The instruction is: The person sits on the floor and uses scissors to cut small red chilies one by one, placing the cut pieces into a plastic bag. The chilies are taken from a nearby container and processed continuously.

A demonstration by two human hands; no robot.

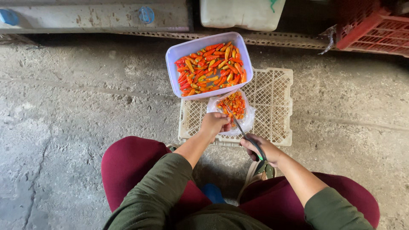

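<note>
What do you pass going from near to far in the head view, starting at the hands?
Right hand holding scissors → left hand → clear plastic bag of cut chili pieces on the cream perforated crate → lavender tub of whole red and orange chilies → white container.

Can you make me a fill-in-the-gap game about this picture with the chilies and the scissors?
1. The right hand holds a pair of ____.
2. The whole chilies lie in a pale purple ____.
3. The cut chili pieces sit in a clear plastic ____.
4. The tub and bag rest on a cream plastic ____.

Missing words: scissors; tub; bag; crate
</note>
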